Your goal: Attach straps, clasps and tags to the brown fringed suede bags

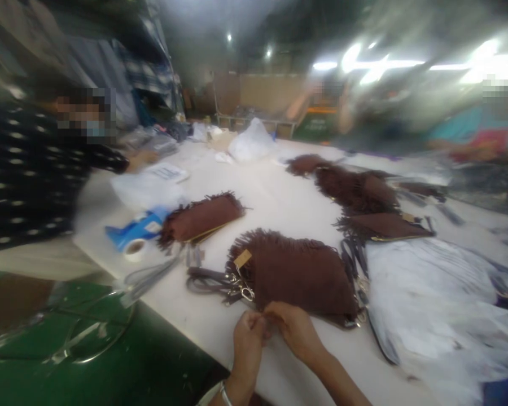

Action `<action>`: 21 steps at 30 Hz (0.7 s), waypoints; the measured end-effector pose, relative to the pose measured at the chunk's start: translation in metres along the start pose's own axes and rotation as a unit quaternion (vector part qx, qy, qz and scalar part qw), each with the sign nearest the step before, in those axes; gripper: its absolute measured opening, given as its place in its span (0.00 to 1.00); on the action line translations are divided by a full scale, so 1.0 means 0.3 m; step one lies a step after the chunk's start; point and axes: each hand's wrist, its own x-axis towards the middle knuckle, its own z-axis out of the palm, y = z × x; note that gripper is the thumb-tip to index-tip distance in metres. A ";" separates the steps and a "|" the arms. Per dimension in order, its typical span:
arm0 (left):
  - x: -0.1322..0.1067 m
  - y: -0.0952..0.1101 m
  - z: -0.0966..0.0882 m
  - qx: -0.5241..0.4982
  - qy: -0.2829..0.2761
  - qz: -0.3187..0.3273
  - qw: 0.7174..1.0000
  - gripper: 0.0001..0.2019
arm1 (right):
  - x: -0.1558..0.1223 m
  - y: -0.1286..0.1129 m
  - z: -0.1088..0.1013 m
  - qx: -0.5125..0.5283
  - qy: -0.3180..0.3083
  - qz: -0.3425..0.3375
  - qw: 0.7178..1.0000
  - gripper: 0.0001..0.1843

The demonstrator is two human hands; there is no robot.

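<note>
A brown fringed handbag (300, 276) lies flat on the white table in front of me, with a small tan tag (242, 259) and a coiled strap (207, 280) with metal clasps at its left. My left hand (250, 332) and my right hand (290, 326) meet at the bag's near edge, below the clasps. Both have their fingers pinched together, fingertips almost touching. Whatever is between them is too small and blurred to make out.
Another brown fringed bag (207, 219) lies ahead on the left, beside a blue tape dispenser (141, 230). More brown bags (355, 189) are heaped at the right, behind white plastic bags (432, 299). A person in a dotted top (29, 175) leans over the table's left side.
</note>
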 end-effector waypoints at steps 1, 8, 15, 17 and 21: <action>0.000 -0.002 0.000 -0.006 0.001 -0.002 1.000 0.11 | 0.002 -0.003 0.000 -0.009 -0.005 0.004 1.000 0.15; 0.000 -0.012 0.003 0.013 0.005 -0.015 1.000 0.10 | 0.024 -0.044 -0.020 -0.058 -0.027 0.038 0.997 0.12; 0.004 -0.033 0.004 0.009 0.005 0.002 1.000 0.08 | 0.030 -0.057 -0.035 -0.107 -0.054 0.040 0.992 0.13; 0.003 -0.032 0.003 0.005 -0.002 0.002 1.000 0.08 | 0.028 -0.068 -0.041 -0.103 -0.061 0.042 0.992 0.16; -0.005 -0.020 -0.002 -0.019 -0.008 -0.003 1.000 0.10 | 0.032 -0.081 -0.047 -0.112 -0.071 0.058 0.989 0.18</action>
